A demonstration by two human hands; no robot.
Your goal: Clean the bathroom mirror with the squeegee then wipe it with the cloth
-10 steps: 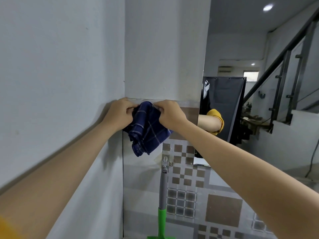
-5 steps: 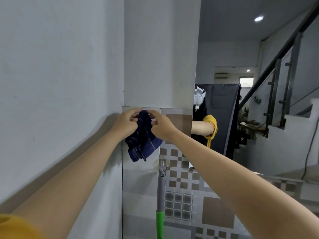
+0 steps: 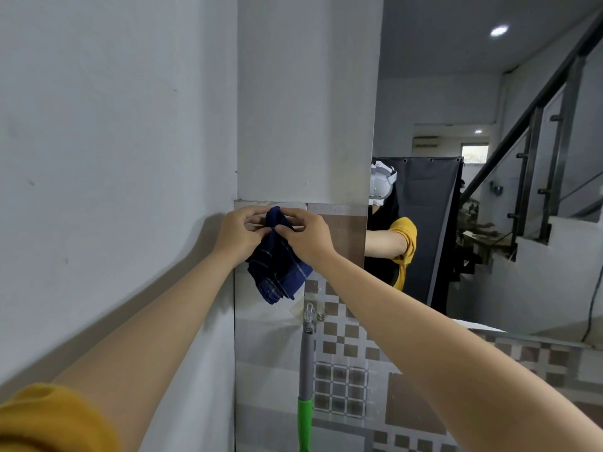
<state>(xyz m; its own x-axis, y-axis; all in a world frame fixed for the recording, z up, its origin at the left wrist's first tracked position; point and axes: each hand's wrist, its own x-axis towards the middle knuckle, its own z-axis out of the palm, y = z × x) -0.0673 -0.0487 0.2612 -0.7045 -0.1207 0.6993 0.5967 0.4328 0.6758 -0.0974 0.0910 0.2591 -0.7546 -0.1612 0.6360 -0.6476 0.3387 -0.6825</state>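
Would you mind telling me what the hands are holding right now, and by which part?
Both hands, left and right, pinch the dark blue cloth at its top edge; the rest hangs below against the tiled wall.

The dark blue checked cloth point(image 3: 277, 262) hangs bunched, beside the mirror point(image 3: 489, 158).

We hold both arms stretched forward and up, bare to yellow sleeves. Our left hand point(image 3: 239, 231) and right hand point(image 3: 301, 234) meet at chest-front, fingertips pinching together on the cloth point(image 3: 277, 262), knuckles nearly touching.
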